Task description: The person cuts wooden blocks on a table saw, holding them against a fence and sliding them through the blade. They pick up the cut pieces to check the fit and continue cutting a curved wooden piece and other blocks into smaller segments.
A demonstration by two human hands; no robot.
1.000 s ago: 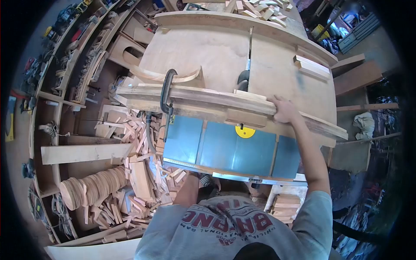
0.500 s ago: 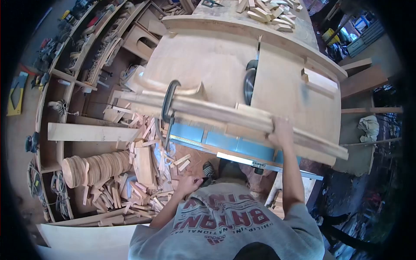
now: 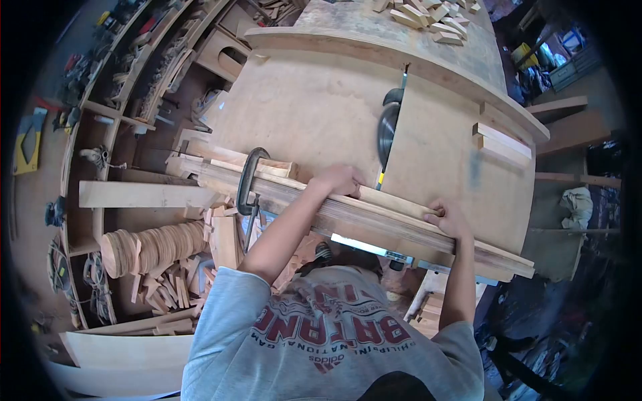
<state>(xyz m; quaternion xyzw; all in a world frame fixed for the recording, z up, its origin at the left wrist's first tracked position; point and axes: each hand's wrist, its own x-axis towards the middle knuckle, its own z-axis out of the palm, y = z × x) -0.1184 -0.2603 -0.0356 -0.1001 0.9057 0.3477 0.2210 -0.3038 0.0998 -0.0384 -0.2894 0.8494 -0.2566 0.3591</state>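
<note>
Wooden strip (image 3: 396, 202), likely light and stiff, best held along its edges; left hand (image 3: 338, 180) and right hand (image 3: 450, 218) touch it, fingers curled, grip indeterminable.

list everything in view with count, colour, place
Plywood top: one, tan, centre
Saw blade: one, dark, in plywood top
Near rail: one, tan, plywood top's near edge
Far rail: one, tan, opposite edge
Wood strip: one, pale, along near rail
Clamp: one, dark, near rail's left
Wood blocks: at least two, pale, right side
Offcuts: many, pale, beyond far rail
Rounded wood pieces: many, tan, lower left
Scrap wood: many, tan, lower left
Shelves: several, brown, left
Cloth: one, whitish, far right
Shirt: one, grey, red-lettered, bottom
Left hand: one, bare, over near rail
Right hand: one, bare, over near rail, farther right
</note>
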